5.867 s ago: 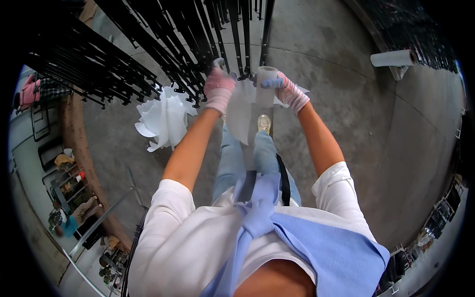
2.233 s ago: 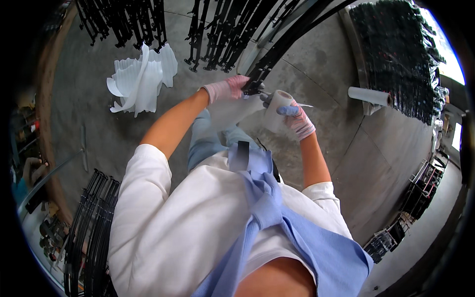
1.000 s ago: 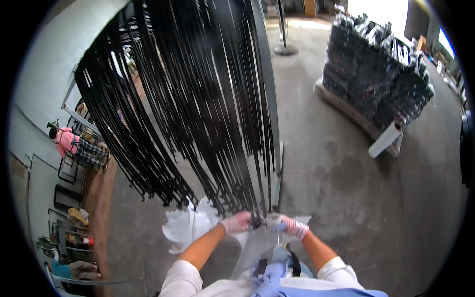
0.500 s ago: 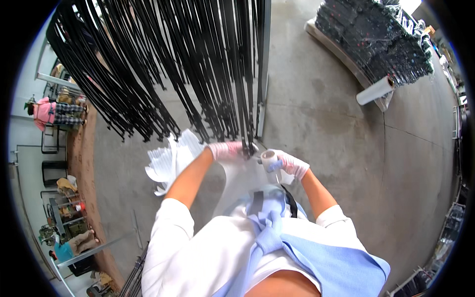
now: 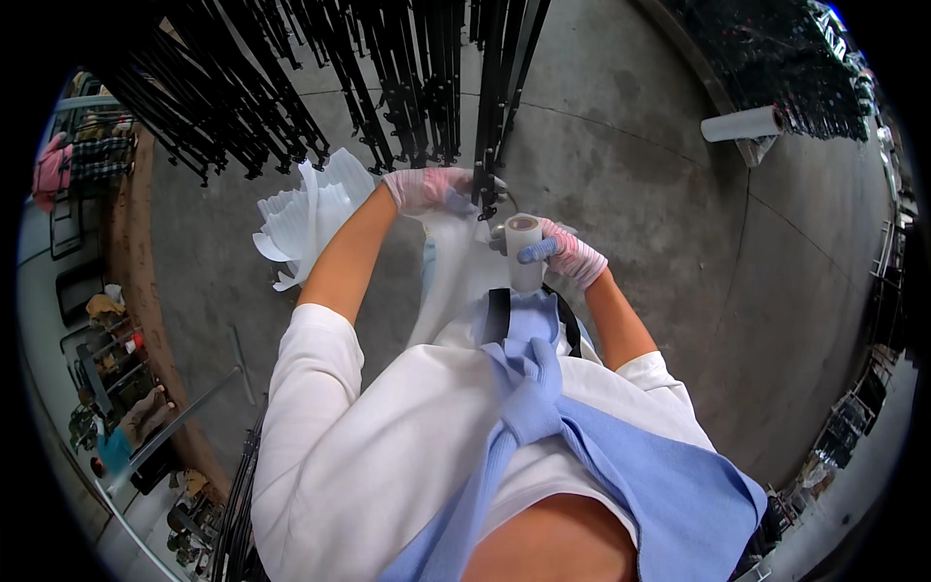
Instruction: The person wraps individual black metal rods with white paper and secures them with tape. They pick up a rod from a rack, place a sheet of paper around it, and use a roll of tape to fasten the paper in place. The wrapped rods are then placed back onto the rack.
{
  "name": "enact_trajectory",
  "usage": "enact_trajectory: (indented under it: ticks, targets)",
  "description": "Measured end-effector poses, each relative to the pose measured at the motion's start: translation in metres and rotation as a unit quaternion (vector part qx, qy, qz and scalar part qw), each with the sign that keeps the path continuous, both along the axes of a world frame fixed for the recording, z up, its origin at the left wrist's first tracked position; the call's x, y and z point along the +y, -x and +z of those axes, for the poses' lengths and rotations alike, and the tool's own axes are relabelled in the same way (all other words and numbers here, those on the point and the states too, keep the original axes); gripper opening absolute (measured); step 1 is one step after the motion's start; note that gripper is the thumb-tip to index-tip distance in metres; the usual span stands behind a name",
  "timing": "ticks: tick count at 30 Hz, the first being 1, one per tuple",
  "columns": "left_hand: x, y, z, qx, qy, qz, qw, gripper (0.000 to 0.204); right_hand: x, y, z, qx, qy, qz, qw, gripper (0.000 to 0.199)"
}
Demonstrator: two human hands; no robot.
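Note:
Both my hands wear pink-and-white striped gloves. My left hand (image 5: 427,189) is closed at the lower end of a bundle of long black metal bars (image 5: 493,145), with its fingertips partly hidden there. My right hand (image 5: 574,254) grips a small roll of clear stretch film (image 5: 524,260), held upright just below and right of the bars' ends. Under my left hand, in front of my body, hangs a pale translucent sheet (image 5: 456,267). A stack of white ribbed foam sheets (image 5: 315,213) shows beyond my left forearm.
Many more black bars (image 5: 388,87) hang in rows ahead and to the left. At the far right, a dark wrapped stack (image 5: 776,68) has a larger film roll (image 5: 742,124) beside it. A metal rail (image 5: 184,436) and people at work (image 5: 121,441) are on the left.
My view has shifted, so the hands and bars sit higher in the picture. My left hand stays at the bars' ends, and my right hand keeps hold of the film roll near them.

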State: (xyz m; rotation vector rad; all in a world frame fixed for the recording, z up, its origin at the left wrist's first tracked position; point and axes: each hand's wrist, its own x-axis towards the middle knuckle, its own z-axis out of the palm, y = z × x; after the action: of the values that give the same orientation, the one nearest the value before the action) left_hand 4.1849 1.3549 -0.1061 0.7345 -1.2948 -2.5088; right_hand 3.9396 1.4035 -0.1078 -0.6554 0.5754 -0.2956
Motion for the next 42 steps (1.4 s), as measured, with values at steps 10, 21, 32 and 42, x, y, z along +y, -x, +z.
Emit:
enact_trajectory:
  ticks: [10,21,32,42]
  targets:
    - [0.002,0.002,-0.025,-0.017,0.002,0.049,0.999,0.037,0.004,0.006,0.008,-0.012,-0.108,-0.085,0.991,0.055]
    - [-0.012,0.028,-0.02,0.066,-0.115,0.137,0.982,0.028,-0.011,0.001,0.004,0.01,-0.08,-0.108,0.991,0.059]
    - [-0.015,0.013,-0.037,0.107,-0.057,0.278,0.953,0.014,-0.022,-0.008,-0.003,0.041,0.038,-0.052,0.997,0.05]
    - [-0.006,0.017,-0.081,-0.163,0.204,0.361,0.895,0.027,-0.021,-0.022,-0.009,-0.05,-0.077,-0.075,0.993,0.047]
